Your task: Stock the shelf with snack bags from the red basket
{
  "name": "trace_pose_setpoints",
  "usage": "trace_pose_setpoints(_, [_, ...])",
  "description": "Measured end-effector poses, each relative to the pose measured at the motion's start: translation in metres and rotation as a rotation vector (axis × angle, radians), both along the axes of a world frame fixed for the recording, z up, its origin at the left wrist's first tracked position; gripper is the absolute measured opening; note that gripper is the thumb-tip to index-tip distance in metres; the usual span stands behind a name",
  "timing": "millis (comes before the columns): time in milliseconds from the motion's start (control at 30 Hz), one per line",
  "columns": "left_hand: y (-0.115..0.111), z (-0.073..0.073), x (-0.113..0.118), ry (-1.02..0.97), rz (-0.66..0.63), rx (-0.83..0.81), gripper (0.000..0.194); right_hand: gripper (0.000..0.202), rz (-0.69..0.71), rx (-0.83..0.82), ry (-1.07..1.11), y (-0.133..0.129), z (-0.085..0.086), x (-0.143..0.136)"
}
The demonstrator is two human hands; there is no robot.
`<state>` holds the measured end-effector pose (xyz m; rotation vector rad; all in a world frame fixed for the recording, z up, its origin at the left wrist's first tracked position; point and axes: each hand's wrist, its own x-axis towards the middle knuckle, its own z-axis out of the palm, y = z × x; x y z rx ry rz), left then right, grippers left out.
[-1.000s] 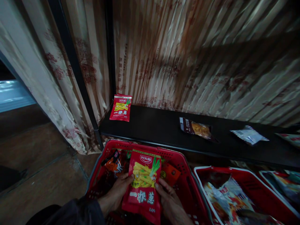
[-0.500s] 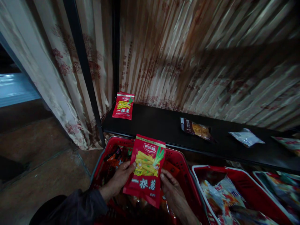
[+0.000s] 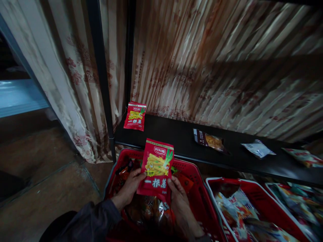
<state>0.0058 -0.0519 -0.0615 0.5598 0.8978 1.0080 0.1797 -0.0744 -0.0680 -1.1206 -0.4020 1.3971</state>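
Observation:
Both hands hold a red snack packet (image 3: 157,166) with yellow sticks and green onion printed on it, face up above a red basket (image 3: 200,188). My left hand (image 3: 130,188) grips its left edge, thumb on the front. At its lower right edge is my right hand (image 3: 179,201), gripping with the thumb on the front. Under the packet, the basket holds several dark and orange packets (image 3: 148,213). A similar red packet (image 3: 135,116) leans upright at the left end of the black shelf (image 3: 169,134).
On the shelf lie a brown packet (image 3: 209,140), a white packet (image 3: 258,148) and a colourful packet (image 3: 304,157). Two more filled baskets stand at the right, the nearer with a white rim (image 3: 214,200). Black posts and a patterned curtain (image 3: 181,67) border the shelf.
The held packet and both hands have moved slightly up and towards the shelf, uncovering more packets in the basket. The view has shifted a little.

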Motion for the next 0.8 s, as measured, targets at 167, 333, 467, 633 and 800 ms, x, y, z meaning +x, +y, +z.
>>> trace_pose_setpoints(167, [-0.004,-0.016,0.004,0.116,-0.013,0.022,0.050,0.042,-0.089,-0.042,-0.014,-0.004,0.005,-0.003])
trace_pose_setpoints(333, [-0.004,-0.011,0.008,0.143,-0.063,0.083,0.052,0.045,-0.136,-0.071,0.004,-0.008,0.012,0.003])
trace_pose_setpoints(467, [-0.004,-0.005,0.004,0.130,-0.024,0.084,0.050,0.046,-0.090,-0.060,0.036,-0.012,0.013,-0.004])
trace_pose_setpoints(633, [-0.007,-0.007,0.002,0.150,0.009,0.050,0.043,0.049,-0.042,-0.057,0.046,-0.016,0.013,-0.016])
trace_pose_setpoints(800, [-0.007,-0.001,0.007,0.183,0.067,0.103,0.039,0.055,-0.084,-0.046,0.061,-0.016,0.015,-0.015])
